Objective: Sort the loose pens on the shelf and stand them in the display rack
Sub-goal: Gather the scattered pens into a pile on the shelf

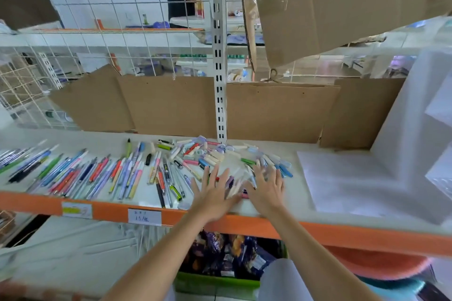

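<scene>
On the far left of the white shelf (300,193), your sorted pens (71,173) lie in slanted rows, reaching right to about the middle. Below them, the orange front edge (110,210) carries two labels (144,217). Your left hand (212,193) lies flat with fingers spread, gripping nothing, just beside a loose heap of short pens (215,154) piled near the upright post (219,56). Your right hand (266,189) is also flat and open, fingers spread over clear wrappers (234,168) at the heap's near edge. Cardboard (171,105) lines the back. At the far right stands a white foam block (403,154).
</scene>
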